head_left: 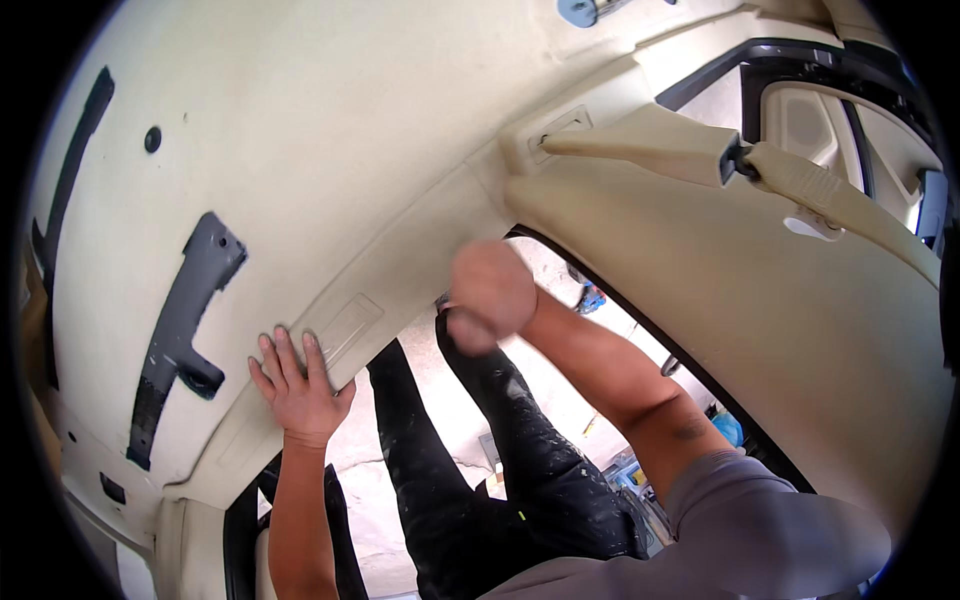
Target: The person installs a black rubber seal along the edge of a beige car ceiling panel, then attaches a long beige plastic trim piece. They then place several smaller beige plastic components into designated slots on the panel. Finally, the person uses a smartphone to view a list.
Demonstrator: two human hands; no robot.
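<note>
My left hand (302, 397) lies palm down with fingers spread on a beige sill trim (400, 258), beside a shallow rectangular recess in it. My right hand (492, 292) is balled in a fist near the trim's outer edge, blurred by motion. I see nothing held in it, and whether it touches the trim I cannot tell. The trim runs along the edge of a beige car floor (330, 130), below a large beige pillar panel (720, 290).
A beige seat belt (640, 140) stretches from the pillar's foot to the upper right. Dark grey brackets (185, 335) show through the floor covering. Below the sill, my black-trousered legs (500, 400) stand on pale ground, with assorted items (640, 485) lying at the right.
</note>
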